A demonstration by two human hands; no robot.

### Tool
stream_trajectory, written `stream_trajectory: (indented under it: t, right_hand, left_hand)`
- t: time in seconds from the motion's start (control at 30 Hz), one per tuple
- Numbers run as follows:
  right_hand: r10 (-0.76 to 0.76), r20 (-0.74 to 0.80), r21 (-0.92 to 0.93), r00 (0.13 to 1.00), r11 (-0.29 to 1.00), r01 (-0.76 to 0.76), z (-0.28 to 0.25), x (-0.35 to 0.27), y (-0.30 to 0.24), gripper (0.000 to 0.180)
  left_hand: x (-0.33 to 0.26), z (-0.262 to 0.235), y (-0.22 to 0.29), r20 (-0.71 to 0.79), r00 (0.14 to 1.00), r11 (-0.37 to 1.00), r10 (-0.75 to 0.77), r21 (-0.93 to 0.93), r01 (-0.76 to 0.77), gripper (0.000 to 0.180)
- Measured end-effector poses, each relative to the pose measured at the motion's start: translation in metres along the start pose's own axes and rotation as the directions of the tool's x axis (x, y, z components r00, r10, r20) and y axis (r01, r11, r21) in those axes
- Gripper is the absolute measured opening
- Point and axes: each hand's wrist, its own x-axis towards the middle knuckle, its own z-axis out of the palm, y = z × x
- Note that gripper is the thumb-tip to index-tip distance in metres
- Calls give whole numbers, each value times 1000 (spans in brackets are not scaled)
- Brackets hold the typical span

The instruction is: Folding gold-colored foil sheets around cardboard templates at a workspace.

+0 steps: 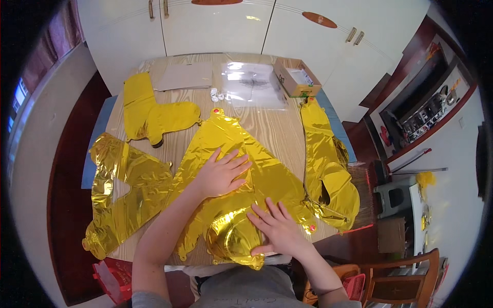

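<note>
At the tabletop's [272, 136] middle, a big gold foil balloon [262, 187] lies flat. The left hand [222, 177] rests on it, fingers spread wide; the right hand [280, 230], fingers also wide, lies at about five o'clock on the foil. Other gold pieces [319, 154] lie at three, nine and ten. Near twelve sit small white rolls [214, 98], perhaps tape.

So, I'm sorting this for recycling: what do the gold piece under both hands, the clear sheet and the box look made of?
Gold piece: probably metallised film or foil, shiny, with creases and sharp glints. Clear sheet: likely glossy plastic; transparent, with glare. Box: perhaps cardboard; its brown side looks matte.
</note>
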Motion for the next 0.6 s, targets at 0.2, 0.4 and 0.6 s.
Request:
stream_trajectory:
  t: [0.2,0.4,0.6]
  right_hand:
    - [14,35,-14,999,1000,-14,3,3,5,109]
    - [19,87,-18,996,1000,-17,-2,5,3,115]
    - [18,67,-19,998,1000,-17,1,2,4,117]
  left_hand:
    - [1,4,-2,-48,999,1000,7,6,-7,54]
    - [1,1,-1,-35,999,1000,17,27,-16,56]
    - [8,-14,9,72,987,988,143,46,-147,58]
